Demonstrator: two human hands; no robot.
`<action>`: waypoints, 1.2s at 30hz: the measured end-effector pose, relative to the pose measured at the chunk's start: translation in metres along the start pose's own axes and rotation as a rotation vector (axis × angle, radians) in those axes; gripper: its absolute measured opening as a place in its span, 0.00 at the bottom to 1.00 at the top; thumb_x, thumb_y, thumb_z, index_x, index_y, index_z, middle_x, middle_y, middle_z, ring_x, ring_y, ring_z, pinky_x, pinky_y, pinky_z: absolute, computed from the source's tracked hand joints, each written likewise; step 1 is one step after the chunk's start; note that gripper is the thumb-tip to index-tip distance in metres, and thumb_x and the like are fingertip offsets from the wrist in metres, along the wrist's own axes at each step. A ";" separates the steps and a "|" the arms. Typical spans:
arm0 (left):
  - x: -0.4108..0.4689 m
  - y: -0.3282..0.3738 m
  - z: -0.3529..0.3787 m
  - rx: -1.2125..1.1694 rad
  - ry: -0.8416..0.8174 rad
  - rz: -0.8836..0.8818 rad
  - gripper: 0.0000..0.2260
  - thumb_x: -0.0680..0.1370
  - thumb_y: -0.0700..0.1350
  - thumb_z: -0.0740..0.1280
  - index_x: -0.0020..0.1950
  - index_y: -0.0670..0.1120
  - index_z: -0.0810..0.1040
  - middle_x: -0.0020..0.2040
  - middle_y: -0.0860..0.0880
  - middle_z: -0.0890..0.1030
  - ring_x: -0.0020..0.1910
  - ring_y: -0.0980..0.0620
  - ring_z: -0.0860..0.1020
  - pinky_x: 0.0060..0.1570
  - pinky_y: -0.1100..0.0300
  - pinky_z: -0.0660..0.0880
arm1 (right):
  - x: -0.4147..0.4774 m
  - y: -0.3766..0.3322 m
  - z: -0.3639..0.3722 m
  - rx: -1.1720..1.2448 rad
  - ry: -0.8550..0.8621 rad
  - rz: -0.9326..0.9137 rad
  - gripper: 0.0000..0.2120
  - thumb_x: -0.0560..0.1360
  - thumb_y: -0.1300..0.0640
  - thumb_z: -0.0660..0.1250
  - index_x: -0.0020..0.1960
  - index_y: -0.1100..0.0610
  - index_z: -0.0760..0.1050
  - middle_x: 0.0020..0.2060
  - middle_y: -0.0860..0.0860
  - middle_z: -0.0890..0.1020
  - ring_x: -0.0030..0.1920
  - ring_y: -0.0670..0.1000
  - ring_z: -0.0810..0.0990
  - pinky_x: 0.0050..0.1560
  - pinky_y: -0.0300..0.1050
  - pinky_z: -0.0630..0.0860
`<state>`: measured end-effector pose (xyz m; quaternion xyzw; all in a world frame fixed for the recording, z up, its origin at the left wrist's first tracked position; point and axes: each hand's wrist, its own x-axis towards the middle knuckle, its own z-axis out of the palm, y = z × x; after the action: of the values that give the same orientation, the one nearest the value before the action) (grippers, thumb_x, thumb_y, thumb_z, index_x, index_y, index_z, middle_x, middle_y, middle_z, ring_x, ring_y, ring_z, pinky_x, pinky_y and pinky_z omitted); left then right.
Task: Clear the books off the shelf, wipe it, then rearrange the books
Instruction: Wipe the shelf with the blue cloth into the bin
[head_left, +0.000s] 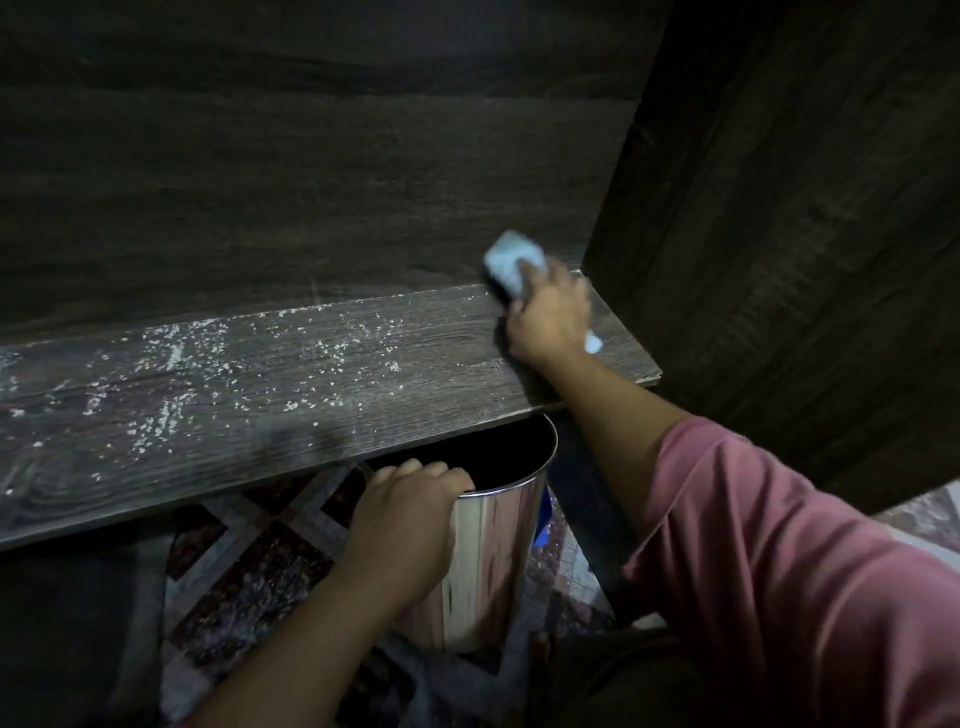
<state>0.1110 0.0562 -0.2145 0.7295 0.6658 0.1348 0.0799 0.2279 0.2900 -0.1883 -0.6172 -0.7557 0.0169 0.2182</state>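
A person is wiping a dark wooden shelf (260, 395), which is running across the view from 9 o'clock to 3 o'clock. The right hand (550, 317), at about 2 o'clock at the shelf's far right end, is gripping a pale blue cloth (511, 262) with curled fingers. The blurred cloth is pressing into the corner where the board is meeting the back panel (311, 182), just beside the side panel (805, 208) rising at 3 o'clock. A scrap of the same cloth is showing under the heel of the hand.

White specks of dust (171, 358) are lying scattered over the board from 9 o'clock towards the centre, while the stretch next to the right hand is looking darker.

At 6 o'clock the left hand (405, 525) is clutching the rim of a shiny metal bin (493, 545), its fingers hooking over the edge into the opening. The bin's mouth is sitting just below the shelf's front edge, partly tucked under the board; whether it is standing on the floor or hanging from the hand cannot be told.

A pink sleeve (779, 571) is covering the right arm at 4 o'clock. A patterned floor (260, 582) of dark squares and pale bands is showing beneath at 7 o'clock.
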 end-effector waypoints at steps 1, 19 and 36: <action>0.000 0.000 -0.001 0.001 -0.005 0.001 0.13 0.62 0.40 0.70 0.43 0.53 0.77 0.37 0.54 0.76 0.40 0.50 0.76 0.41 0.56 0.72 | 0.003 0.009 -0.007 -0.086 0.093 0.087 0.25 0.75 0.54 0.62 0.72 0.49 0.65 0.73 0.56 0.63 0.64 0.61 0.66 0.61 0.52 0.64; -0.005 -0.010 0.001 0.033 -0.029 0.003 0.16 0.57 0.40 0.73 0.40 0.54 0.77 0.35 0.55 0.76 0.38 0.52 0.76 0.39 0.59 0.71 | 0.012 -0.039 -0.006 -0.019 -0.350 0.104 0.24 0.78 0.51 0.59 0.73 0.53 0.66 0.71 0.58 0.61 0.69 0.61 0.60 0.67 0.55 0.64; -0.011 -0.014 -0.018 -0.009 -0.030 -0.037 0.15 0.71 0.40 0.67 0.55 0.53 0.75 0.49 0.55 0.77 0.53 0.52 0.73 0.53 0.59 0.66 | 0.016 -0.033 0.005 0.153 -0.145 -0.114 0.37 0.69 0.74 0.64 0.74 0.56 0.57 0.69 0.62 0.59 0.66 0.64 0.67 0.66 0.59 0.68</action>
<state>0.0914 0.0457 -0.2024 0.7186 0.6773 0.1252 0.0955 0.1932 0.2981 -0.1779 -0.5521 -0.7998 0.1066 0.2100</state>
